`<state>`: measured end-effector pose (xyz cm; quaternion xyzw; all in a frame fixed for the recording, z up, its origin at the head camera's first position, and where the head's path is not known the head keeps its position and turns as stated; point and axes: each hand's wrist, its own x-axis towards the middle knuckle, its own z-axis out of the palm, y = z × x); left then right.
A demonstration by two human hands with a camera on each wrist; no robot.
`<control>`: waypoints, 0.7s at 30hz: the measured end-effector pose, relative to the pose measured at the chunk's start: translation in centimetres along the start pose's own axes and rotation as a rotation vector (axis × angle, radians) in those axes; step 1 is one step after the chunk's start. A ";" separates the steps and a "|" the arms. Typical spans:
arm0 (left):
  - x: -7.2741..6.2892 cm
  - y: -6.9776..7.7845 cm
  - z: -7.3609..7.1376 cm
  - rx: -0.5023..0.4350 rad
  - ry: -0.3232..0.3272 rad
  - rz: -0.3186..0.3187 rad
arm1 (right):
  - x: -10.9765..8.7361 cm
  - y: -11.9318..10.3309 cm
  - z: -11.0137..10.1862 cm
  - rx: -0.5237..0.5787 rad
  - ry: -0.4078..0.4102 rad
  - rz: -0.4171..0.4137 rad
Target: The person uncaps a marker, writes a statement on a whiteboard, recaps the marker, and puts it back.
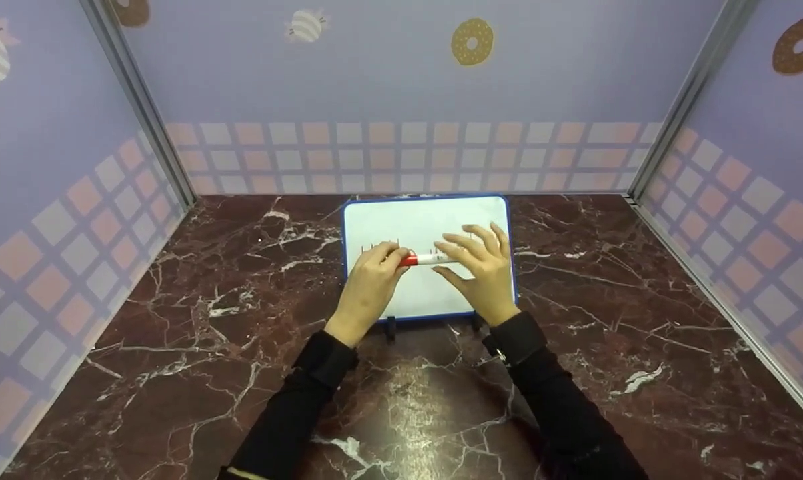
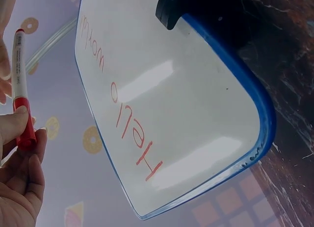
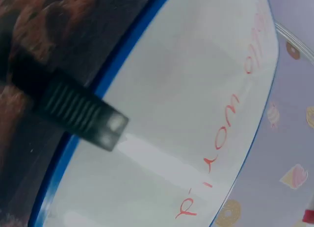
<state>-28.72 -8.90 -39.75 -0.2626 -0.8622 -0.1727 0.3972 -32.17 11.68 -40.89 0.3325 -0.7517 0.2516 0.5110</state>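
Note:
My left hand (image 1: 369,283) pinches a red-and-white whiteboard marker (image 1: 428,259) at its red cap (image 2: 24,126), with thumb and fingers around it. The white barrel points to the right, toward my right hand (image 1: 485,273). That hand's fingers are spread, thumb below the barrel and fingers above, and the barrel's far end stands free in the left wrist view. Behind both hands is a blue-framed whiteboard (image 1: 415,300), tilted up on black supports. Red handwriting (image 2: 140,131) on it reads "Hello world"; the hands partly cover it in the head view.
Black support feet (image 1: 391,329) hold the board's lower edge and stick out toward me. Beneath lies a dark red marbled table (image 1: 241,373). Patterned lilac panels (image 1: 388,87) close off the back and both sides, with metal posts (image 1: 685,100) at the corners.

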 end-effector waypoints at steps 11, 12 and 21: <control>0.0 0.2 -0.1 -0.009 0.000 -0.004 | -0.2 -0.5 0.2 -0.102 0.066 -0.144; 0.0 0.3 -0.1 -0.011 0.003 0.000 | -0.2 -0.5 0.1 -0.096 0.067 -0.147; 0.0 -1.0 -1.7 0.095 -0.061 -0.069 | -0.2 2.2 -2.1 -0.037 0.077 0.028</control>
